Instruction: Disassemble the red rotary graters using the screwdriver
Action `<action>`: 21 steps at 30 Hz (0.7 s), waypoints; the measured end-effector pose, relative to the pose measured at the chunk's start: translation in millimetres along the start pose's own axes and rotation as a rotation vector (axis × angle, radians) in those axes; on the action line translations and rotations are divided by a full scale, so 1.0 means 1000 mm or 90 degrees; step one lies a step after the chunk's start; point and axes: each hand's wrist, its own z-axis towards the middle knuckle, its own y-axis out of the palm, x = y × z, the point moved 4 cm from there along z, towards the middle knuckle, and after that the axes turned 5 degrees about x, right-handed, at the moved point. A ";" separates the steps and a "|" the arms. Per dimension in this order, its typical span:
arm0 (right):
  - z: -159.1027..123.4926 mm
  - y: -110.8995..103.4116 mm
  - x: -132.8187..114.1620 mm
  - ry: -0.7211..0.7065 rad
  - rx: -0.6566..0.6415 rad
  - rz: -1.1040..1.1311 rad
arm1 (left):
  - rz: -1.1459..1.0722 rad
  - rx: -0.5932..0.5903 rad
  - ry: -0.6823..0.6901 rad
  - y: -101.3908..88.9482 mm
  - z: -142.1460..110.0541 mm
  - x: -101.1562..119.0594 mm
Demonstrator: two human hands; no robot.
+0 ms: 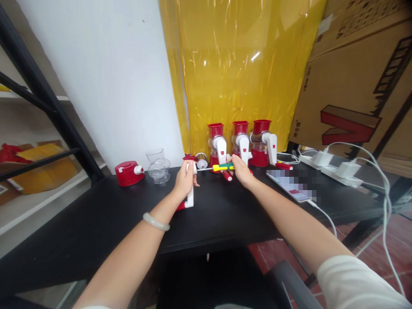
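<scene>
Screwdriver (222, 167) sits in the right hand (241, 171), which is curled closed around it, its shaft reaching toward the white crank (190, 195) clasped in the left hand (184, 180). Beyond the right hand, three grinders (260, 157) stand on the table (225, 219); left of the left hand, a red base (128, 173).

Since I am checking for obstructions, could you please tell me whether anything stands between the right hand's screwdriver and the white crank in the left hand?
Nothing visible does: the screwdriver in the right hand points its bare shaft at the white crank in the left hand; whether they touch, I cannot tell.
</scene>
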 end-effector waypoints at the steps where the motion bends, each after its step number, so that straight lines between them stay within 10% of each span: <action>1: 0.000 0.000 0.000 0.003 0.001 0.001 | -0.001 -0.002 -0.001 0.000 0.000 0.000; 21: 0.001 0.001 -0.001 -0.025 -0.007 0.023 | 0.003 -0.008 -0.013 0.001 0.000 -0.002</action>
